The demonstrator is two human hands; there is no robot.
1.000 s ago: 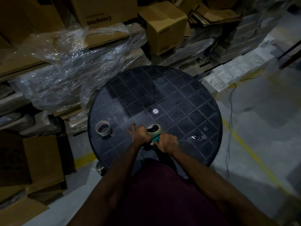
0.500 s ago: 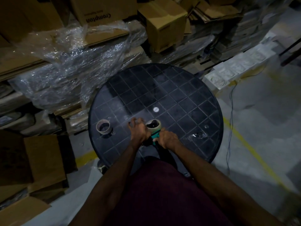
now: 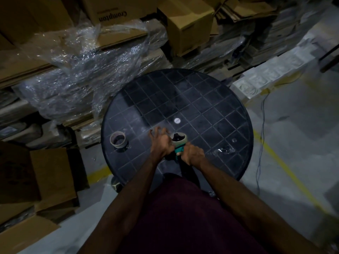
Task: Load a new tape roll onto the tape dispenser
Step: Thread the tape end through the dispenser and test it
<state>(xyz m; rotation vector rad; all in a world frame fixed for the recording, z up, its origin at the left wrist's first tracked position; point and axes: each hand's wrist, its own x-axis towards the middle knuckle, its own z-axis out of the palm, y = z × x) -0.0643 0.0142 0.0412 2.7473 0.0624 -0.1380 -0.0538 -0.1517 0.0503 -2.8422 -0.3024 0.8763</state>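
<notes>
A teal tape dispenser (image 3: pixel 179 149) lies on the near part of the round black table (image 3: pixel 211 107), with a pale tape roll (image 3: pixel 179 139) sitting at its far end. My right hand (image 3: pixel 193 155) is closed around the dispenser's near end and handle. Against the roll's left side rests my left hand (image 3: pixel 161 143), its fingers spread forward over the tabletop. Where the roll meets the dispenser is partly hidden by both hands. A second, near-empty tape core (image 3: pixel 118 139) stands apart on the table's left edge.
A crumpled bit of clear film (image 3: pixel 224 149) lies on the table's right. Stacked cardboard boxes (image 3: pixel 189 24) and plastic-wrapped bundles (image 3: pixel 82 70) crowd the far side and left. A thin cable (image 3: pixel 261 134) and a yellow floor line (image 3: pixel 286 167) run along the right.
My left hand has opened out, its fingers now spread forward beside the roll. The right hand has kept its grip on the dispenser. The view has shifted slightly.
</notes>
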